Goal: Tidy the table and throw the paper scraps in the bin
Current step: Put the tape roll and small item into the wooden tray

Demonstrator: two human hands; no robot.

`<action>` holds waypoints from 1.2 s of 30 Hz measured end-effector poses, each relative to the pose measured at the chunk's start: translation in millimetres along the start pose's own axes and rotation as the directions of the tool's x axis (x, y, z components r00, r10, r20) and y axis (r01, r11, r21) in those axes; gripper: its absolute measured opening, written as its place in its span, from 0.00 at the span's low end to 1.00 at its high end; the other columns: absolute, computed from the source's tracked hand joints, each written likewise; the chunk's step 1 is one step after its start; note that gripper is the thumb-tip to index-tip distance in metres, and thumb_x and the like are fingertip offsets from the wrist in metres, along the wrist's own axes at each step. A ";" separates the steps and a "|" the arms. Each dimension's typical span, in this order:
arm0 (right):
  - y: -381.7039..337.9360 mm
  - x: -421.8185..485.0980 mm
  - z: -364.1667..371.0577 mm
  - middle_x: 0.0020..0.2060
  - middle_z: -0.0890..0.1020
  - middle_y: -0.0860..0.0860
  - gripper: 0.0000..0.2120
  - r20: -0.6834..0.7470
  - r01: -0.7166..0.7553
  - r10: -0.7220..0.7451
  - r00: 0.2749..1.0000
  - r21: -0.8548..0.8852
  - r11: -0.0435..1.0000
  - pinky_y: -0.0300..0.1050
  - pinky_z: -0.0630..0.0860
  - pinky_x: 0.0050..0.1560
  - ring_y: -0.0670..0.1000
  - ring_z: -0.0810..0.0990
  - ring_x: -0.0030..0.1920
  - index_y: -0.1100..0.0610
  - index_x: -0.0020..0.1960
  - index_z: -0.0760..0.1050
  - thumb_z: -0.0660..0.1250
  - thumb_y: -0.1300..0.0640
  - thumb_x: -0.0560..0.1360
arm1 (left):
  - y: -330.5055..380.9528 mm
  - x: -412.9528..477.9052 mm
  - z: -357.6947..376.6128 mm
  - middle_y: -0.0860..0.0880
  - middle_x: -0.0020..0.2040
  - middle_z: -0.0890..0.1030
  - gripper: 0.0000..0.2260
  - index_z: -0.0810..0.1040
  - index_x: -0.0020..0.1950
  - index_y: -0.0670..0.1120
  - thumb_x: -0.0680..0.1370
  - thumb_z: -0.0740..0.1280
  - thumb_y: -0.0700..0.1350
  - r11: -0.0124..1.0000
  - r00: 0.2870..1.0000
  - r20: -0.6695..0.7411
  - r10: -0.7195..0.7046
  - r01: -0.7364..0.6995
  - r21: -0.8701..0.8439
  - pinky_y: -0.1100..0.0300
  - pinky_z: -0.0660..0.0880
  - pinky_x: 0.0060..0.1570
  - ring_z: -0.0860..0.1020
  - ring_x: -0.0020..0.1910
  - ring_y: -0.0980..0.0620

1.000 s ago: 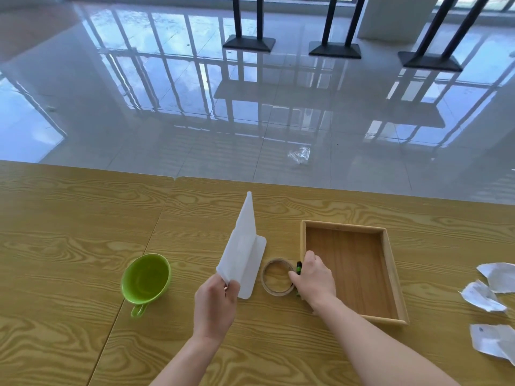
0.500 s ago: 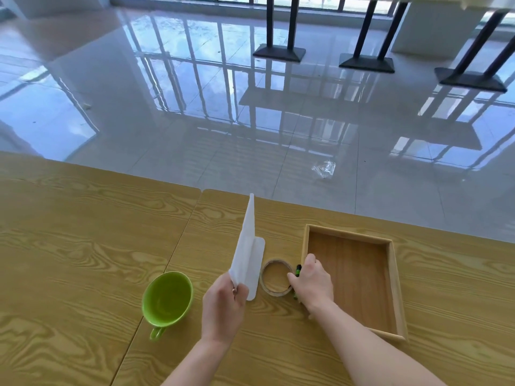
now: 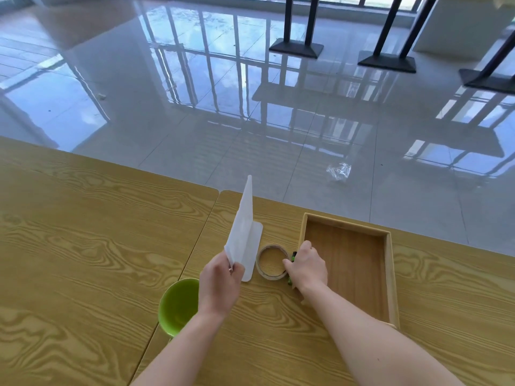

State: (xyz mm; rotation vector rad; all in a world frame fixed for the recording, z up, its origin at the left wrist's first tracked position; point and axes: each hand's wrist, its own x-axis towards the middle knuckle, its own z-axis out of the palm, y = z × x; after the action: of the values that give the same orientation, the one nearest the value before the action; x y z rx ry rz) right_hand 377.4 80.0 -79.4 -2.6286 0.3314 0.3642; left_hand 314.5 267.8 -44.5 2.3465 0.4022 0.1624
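My left hand (image 3: 220, 282) pinches the near corner of a white sheet (image 3: 242, 232), whose upper flap stands lifted off the wooden table (image 3: 83, 246) while the lower flap lies flat. To its right lies a roll of tape (image 3: 271, 263). My right hand (image 3: 306, 267) rests between the roll and the wooden tray (image 3: 390, 274), fingers closed over a small green and black object (image 3: 293, 256) that is mostly hidden. The tray holds nothing.
A green cup (image 3: 178, 305) stands on the table just left of my left wrist. Beyond the far table edge is a glossy tiled floor with a crumpled clear wrapper (image 3: 338, 170) and black table bases (image 3: 296, 48).
The view has swung left and up, so the paper scraps at the right have left the frame. Both hands hold the same poses on the sheet and the small green object.
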 end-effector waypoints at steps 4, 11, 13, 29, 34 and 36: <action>-16.3 7.9 4.0 0.51 0.78 0.55 0.19 0.006 -0.003 0.003 1.000 -0.009 1.000 0.47 0.74 0.39 0.59 0.81 0.50 0.58 0.55 0.66 0.70 0.48 0.75 | -5.6 19.7 -4.7 0.51 0.27 0.69 0.14 0.65 0.31 0.42 0.74 0.66 0.39 1.000 1.000 -0.002 0.004 -0.004 -0.002 0.57 0.61 0.27 0.64 0.27 0.53; -37.8 19.4 11.5 0.50 0.78 0.55 0.18 -0.006 0.007 -0.007 1.000 -0.006 1.000 0.47 0.75 0.39 0.58 0.81 0.48 0.57 0.54 0.66 0.70 0.48 0.75 | -13.5 42.3 -10.9 0.46 0.28 0.72 0.12 0.68 0.33 0.39 0.73 0.66 0.39 1.000 1.000 -0.019 -0.003 0.003 -0.003 0.57 0.63 0.27 0.65 0.28 0.52; -42.0 21.8 13.6 0.49 0.78 0.55 0.18 -0.010 0.011 -0.011 1.000 -0.001 1.000 0.47 0.76 0.39 0.58 0.81 0.48 0.56 0.54 0.66 0.70 0.47 0.75 | -16.1 46.8 -13.3 0.46 0.28 0.72 0.12 0.67 0.33 0.39 0.73 0.66 0.39 1.000 1.000 -0.017 0.000 0.000 -0.002 0.56 0.63 0.27 0.65 0.28 0.51; -75.9 39.3 -26.0 0.47 0.81 0.54 0.21 -0.093 0.343 -0.331 0.939 0.177 0.923 0.48 0.78 0.51 0.52 0.80 0.47 0.60 0.67 0.72 0.69 0.57 0.77 | -20.2 45.1 -29.8 0.60 0.41 0.79 0.06 0.77 0.46 0.52 0.75 0.69 0.41 0.976 0.986 -0.101 0.130 -0.146 -0.164 0.64 0.77 0.36 0.80 0.44 0.62; -142.9 65.7 -47.8 0.67 0.75 0.52 0.27 0.099 0.283 -0.371 0.923 0.476 0.833 0.53 0.76 0.62 0.53 0.77 0.62 0.54 0.77 0.60 0.64 0.59 0.80 | -20.6 43.4 -27.0 0.58 0.38 0.79 0.06 0.78 0.43 0.48 0.76 0.68 0.37 0.979 0.983 -0.118 0.139 -0.155 -0.131 0.74 0.71 0.36 0.79 0.38 0.62; -160.2 72.7 -50.7 0.71 0.70 0.51 0.30 0.151 0.219 -0.374 0.915 0.592 0.776 0.56 0.75 0.64 0.53 0.75 0.65 0.51 0.78 0.56 0.63 0.60 0.80 | -20.4 43.0 -25.7 0.57 0.37 0.79 0.07 0.77 0.43 0.49 0.77 0.67 0.38 0.982 0.985 -0.109 0.134 -0.147 -0.118 0.71 0.70 0.35 0.79 0.38 0.60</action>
State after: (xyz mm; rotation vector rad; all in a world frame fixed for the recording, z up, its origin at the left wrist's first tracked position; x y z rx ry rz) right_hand 502.2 182.0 7.4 -1.9671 -0.0732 0.4212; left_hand 344.3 312.8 -40.1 2.2484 0.2665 0.3643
